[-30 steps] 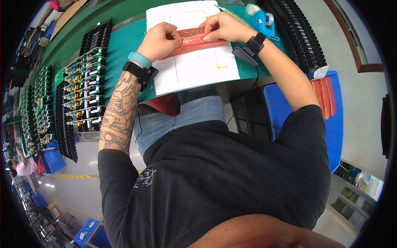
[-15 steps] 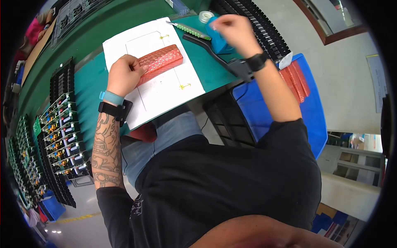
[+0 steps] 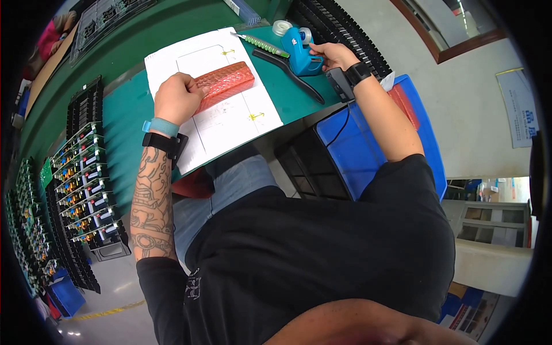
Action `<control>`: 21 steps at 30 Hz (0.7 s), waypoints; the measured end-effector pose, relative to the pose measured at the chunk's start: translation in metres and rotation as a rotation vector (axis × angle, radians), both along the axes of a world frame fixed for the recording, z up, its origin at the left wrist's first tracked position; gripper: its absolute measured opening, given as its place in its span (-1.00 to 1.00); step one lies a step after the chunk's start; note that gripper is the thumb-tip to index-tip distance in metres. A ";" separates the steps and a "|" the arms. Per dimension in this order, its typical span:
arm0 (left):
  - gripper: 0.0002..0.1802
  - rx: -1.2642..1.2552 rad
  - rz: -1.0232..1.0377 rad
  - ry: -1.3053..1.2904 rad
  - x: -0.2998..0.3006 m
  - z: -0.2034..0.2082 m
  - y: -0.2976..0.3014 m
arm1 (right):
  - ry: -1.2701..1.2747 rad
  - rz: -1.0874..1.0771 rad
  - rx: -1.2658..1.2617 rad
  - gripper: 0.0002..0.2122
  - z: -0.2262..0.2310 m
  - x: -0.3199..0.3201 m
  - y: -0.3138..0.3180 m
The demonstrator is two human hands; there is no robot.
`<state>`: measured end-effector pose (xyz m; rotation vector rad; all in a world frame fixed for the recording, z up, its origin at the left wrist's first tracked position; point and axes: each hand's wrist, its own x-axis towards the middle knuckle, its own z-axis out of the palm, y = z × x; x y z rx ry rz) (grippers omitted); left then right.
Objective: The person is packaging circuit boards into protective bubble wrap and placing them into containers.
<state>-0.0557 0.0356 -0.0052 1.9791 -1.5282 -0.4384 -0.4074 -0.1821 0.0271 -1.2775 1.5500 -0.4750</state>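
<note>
A package wrapped in red bubble wrap (image 3: pixel 230 80) lies slantwise on a white sheet (image 3: pixel 227 129) marked with lines and yellow arrows. My left hand (image 3: pixel 175 96) is closed on its left end, thumb and fingers pinching the wrap. At the right, my right hand (image 3: pixel 338 56) is beside a blue tape dispenser (image 3: pixel 302 57), its fingers pinched together against the dispenser's right side. What those fingertips grip is too small to tell. Left of the dispenser lie a green-handled cutter knife (image 3: pixel 261 44) and a black curved tool (image 3: pixel 290 75).
A loose tape roll (image 3: pixel 282 27) sits behind the dispenser. Below the table's right edge stands a blue bin (image 3: pixel 356 155) holding red bubble wrap (image 3: pixel 405 106). Black racks (image 3: pixel 345 34) line the back right; circuit boards (image 3: pixel 86 178) stand in racks at left. Another person (image 3: pixel 52 37) is at far left.
My right hand has come down to the side of the tape dispenser, which now shows more fully. The left hand stays on the red package, and the black tool's lower end is uncovered.
</note>
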 end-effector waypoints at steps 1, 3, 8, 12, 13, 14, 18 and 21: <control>-0.60 0.012 0.002 -0.015 -0.001 0.001 0.001 | -0.060 -0.041 0.051 -0.74 0.001 0.002 0.002; -0.60 0.039 0.002 -0.044 -0.002 0.004 0.002 | -0.070 -0.061 0.066 -0.75 0.006 0.005 0.002; -0.61 -0.012 -0.008 -0.052 -0.001 0.002 0.003 | -0.124 -0.106 0.051 -0.82 0.014 0.010 0.000; -0.60 -0.037 -0.008 -0.062 -0.001 0.001 0.004 | -0.143 -0.141 0.031 -0.83 0.009 0.012 0.003; -0.59 0.000 -0.005 -0.060 0.000 0.003 0.003 | -0.148 -0.158 0.033 -0.83 0.006 0.012 0.004; -0.59 0.037 -0.002 -0.059 0.000 0.006 0.003 | -0.145 -0.158 0.036 -0.83 0.004 0.010 0.003; -0.58 0.075 -0.003 -0.059 -0.001 0.005 0.002 | -0.125 -0.073 0.020 -0.81 -0.002 -0.004 -0.017; -0.57 0.073 -0.008 -0.063 -0.003 0.007 0.000 | -0.258 -0.044 0.040 -0.78 -0.004 -0.015 -0.029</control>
